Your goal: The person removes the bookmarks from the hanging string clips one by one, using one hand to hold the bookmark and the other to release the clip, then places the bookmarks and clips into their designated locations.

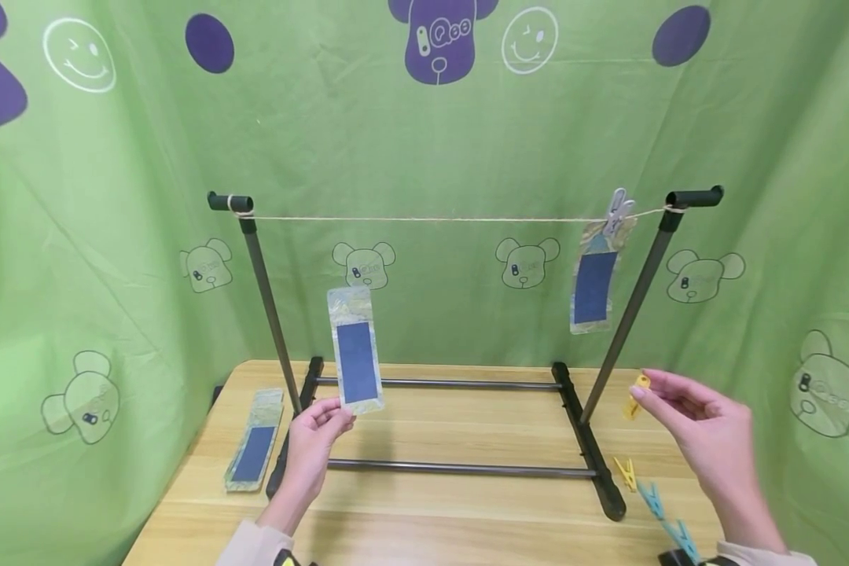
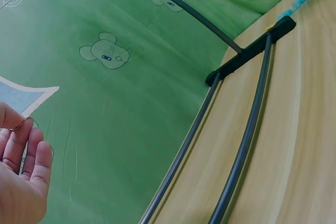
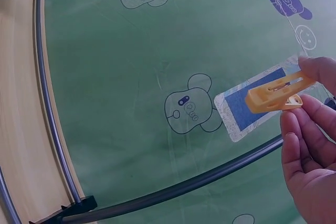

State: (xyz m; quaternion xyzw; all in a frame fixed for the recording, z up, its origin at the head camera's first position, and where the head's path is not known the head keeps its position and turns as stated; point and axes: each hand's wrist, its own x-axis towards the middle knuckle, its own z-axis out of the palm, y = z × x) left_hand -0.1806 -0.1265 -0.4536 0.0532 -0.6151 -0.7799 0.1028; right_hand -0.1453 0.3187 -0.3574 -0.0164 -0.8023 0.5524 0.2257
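Note:
My left hand (image 1: 316, 444) pinches the bottom edge of a pale patterned strip with a dark blue panel (image 1: 357, 358), held upright below the string (image 1: 410, 219). The left wrist view shows only a corner of that strip (image 2: 23, 98) between thumb and fingers. At the right, my right hand (image 1: 711, 440) pinches a yellow clothespin (image 3: 270, 95) by its handle ends, and its nose points away from the fingers. A similar strip (image 1: 594, 287) hangs near the right end of the string under a white clothespin (image 1: 617, 212).
The string spans two upright posts of a black stand (image 1: 460, 469) on the wooden table (image 1: 424, 519). Similar strips (image 1: 253, 452) lie at the left. Near the stand's right foot lie a yellow clothespin (image 1: 626, 474) and blue ones (image 1: 652, 500). A green curtain (image 1: 424, 149) hangs behind.

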